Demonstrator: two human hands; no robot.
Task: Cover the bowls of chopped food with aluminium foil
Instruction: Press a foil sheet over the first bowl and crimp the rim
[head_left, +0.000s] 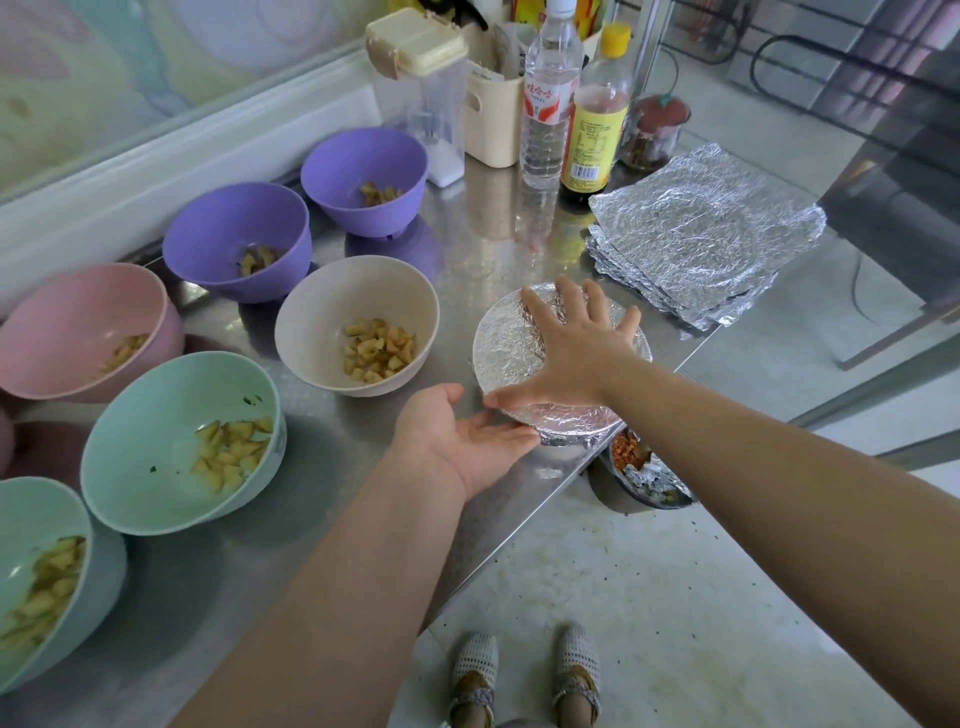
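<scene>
A foil-covered bowl (511, 353) stands near the steel table's front edge. My right hand (576, 353) lies flat on its foil top with fingers spread. My left hand (467, 436), palm up and fingers straight, touches the bowl's near rim. Several uncovered bowls of chopped food stand to the left: a beige bowl (311, 332), two purple bowls (208, 244) (337, 161), a pink bowl (57, 317) and two green bowls (150, 447) (21, 519). A stack of foil sheets (701, 234) lies at the back right.
Bottles (548, 104) (597, 124), a clear lidded container (421, 93), a cream caddy (491, 124) and a jar (657, 130) line the back of the steel table (493, 223). On the floor below the table's edge sits a dark bowl (639, 478) with foil scraps. My feet show below.
</scene>
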